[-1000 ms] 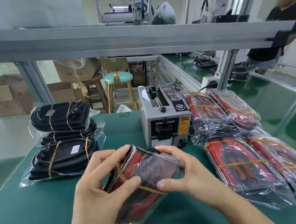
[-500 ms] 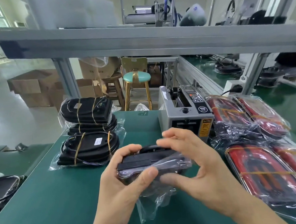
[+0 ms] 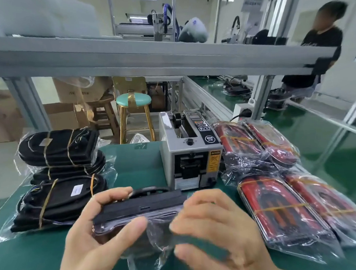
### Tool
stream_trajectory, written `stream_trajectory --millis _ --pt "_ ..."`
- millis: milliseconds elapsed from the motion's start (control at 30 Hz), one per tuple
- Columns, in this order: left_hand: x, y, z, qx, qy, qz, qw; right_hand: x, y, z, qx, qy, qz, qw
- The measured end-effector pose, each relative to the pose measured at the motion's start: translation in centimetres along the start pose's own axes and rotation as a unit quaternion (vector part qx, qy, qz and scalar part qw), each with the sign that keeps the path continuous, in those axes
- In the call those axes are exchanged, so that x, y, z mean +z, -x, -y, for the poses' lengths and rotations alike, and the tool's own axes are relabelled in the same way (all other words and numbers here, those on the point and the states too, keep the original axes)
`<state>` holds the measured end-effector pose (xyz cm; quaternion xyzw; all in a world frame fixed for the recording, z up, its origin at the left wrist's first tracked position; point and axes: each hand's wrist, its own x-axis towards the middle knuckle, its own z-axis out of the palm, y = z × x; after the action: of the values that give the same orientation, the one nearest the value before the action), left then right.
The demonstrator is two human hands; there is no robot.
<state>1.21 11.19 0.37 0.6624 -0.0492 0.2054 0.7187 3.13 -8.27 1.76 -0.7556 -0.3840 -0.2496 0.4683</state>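
The green table (image 3: 137,168) carries 4 red bagged packs (image 3: 280,208) on the right, stacked black bagged packs (image 3: 58,149) on the left and a grey tape dispenser (image 3: 192,154) between them. Just above the near edge, a black pack in a clear bag (image 3: 143,204) is held edge-up. The left hand (image 3: 92,242) grips it, thumb in front, fingers over the top. The right hand (image 3: 215,225) is at its right end, too blurred to tell its grip.

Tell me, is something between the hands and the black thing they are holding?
Only the clear plastic bag. The black pack sits in it, so the left hand grips it partly through the film. The right hand is at the bag's right end, too blurred to show its hold. Nothing else visible lies between them.
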Motion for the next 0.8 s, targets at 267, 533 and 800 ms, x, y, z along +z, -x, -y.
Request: stream_trajectory --millis 267,533,800 --pt "0.7 -0.4 1.1 0.094 -0.09 -0.022 0.991 1.3 -5.3 -9.2 0.539 -0.123 -0.227 0.802" --pt "1.5 0.0 1.0 0.109 -0.091 -0.036 0.989 2.5 -6.3 -10.0 0.588 -0.064 -0.261 0.763" --pt "1.8 0.2 0.5 0.11 -0.09 -0.038 0.989 2.5 -7.7 -9.4 0.652 -0.131 -0.265 0.699"
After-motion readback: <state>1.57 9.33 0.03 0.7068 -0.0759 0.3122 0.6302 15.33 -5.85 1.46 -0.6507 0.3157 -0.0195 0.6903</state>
